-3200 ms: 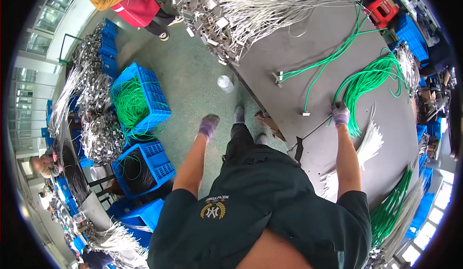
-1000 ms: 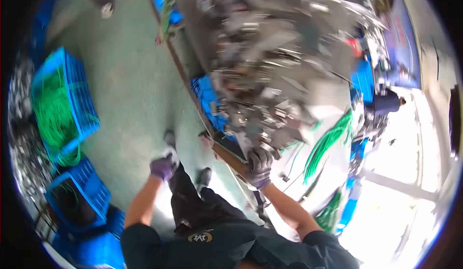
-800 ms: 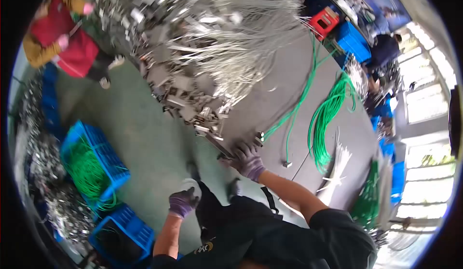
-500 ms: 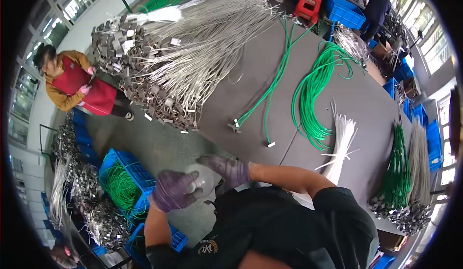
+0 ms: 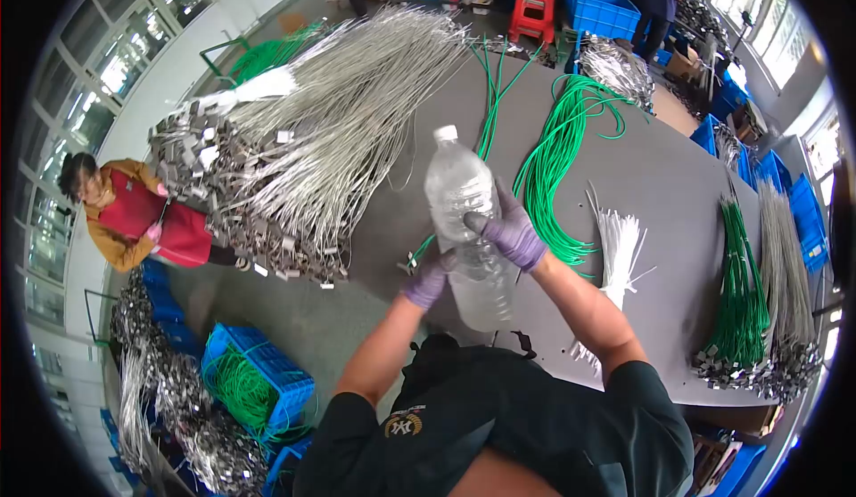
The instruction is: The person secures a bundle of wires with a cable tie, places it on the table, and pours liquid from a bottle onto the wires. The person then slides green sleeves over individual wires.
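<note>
A large clear plastic bottle (image 5: 464, 185) with a white cap is held up over the near edge of the grey table (image 5: 660, 176), its cap end pointing away from me. My right hand (image 5: 513, 230), in a purple-grey glove, grips the bottle's right side at mid-height. Lower on the left side, my left hand (image 5: 432, 281), gloved too, is closed against the bottle, its fingertips partly hidden behind it. Behind the bottle lie green cables (image 5: 492, 114); a thicker green bundle (image 5: 544, 176) is just right of it, and a white bundle (image 5: 620, 252) lies nearer me.
A big heap of silvery cables (image 5: 357, 96) with metal connectors covers the table's left part. A person in a red apron (image 5: 160, 221) stands beyond it. Blue crates (image 5: 276, 363) stand on the floor at left. Green and grey bundles (image 5: 740, 292) lie at right; a red stool (image 5: 533, 11) is behind.
The bottle, earlier low between my hands with its end toward me, is now raised over the table. My hands have moved up and right, and both are on it. The view has tilted and turned.
</note>
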`<act>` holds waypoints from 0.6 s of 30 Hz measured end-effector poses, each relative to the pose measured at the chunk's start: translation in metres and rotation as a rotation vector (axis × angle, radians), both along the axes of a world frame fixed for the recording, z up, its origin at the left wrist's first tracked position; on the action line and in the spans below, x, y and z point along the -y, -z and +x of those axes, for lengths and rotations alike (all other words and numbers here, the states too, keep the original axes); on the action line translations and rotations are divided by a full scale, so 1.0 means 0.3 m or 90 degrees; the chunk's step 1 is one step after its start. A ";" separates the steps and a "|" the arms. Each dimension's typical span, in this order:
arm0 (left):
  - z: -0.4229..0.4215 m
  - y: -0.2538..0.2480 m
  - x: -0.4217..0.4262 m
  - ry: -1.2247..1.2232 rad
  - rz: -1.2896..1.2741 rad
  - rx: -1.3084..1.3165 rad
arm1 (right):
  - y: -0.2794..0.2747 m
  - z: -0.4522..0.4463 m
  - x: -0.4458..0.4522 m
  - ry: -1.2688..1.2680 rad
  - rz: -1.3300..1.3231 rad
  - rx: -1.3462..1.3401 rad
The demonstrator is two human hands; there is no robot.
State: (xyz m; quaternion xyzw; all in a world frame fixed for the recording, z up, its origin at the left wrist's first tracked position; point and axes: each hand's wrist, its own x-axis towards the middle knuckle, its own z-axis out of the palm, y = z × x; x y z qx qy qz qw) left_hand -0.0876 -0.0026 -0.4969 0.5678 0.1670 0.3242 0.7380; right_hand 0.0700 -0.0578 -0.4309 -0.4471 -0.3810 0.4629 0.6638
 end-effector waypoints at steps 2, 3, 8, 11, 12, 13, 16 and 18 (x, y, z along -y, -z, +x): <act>0.089 0.061 -0.005 0.054 -0.228 0.072 | 0.074 0.081 -0.060 0.014 -0.054 0.025; 0.130 0.058 -0.018 0.074 -0.314 0.075 | 0.112 0.128 -0.106 0.017 -0.107 0.052; 0.276 0.195 -0.216 0.090 -0.548 0.185 | 0.164 0.247 -0.389 0.008 -0.249 0.211; 0.343 0.271 -0.409 0.086 -0.660 0.169 | 0.207 0.309 -0.610 -0.017 -0.328 0.336; 0.375 0.280 -0.464 0.093 -0.680 0.240 | 0.248 0.345 -0.694 -0.027 -0.323 0.385; 0.402 0.268 -0.519 0.100 -0.688 0.240 | 0.265 0.375 -0.771 -0.037 -0.319 0.435; 0.467 0.235 -0.682 0.142 -0.711 0.271 | 0.133 0.408 -0.950 -0.063 -0.407 0.499; 0.538 0.259 -0.780 0.150 -0.737 0.269 | 0.185 0.472 -1.052 -0.047 -0.440 0.496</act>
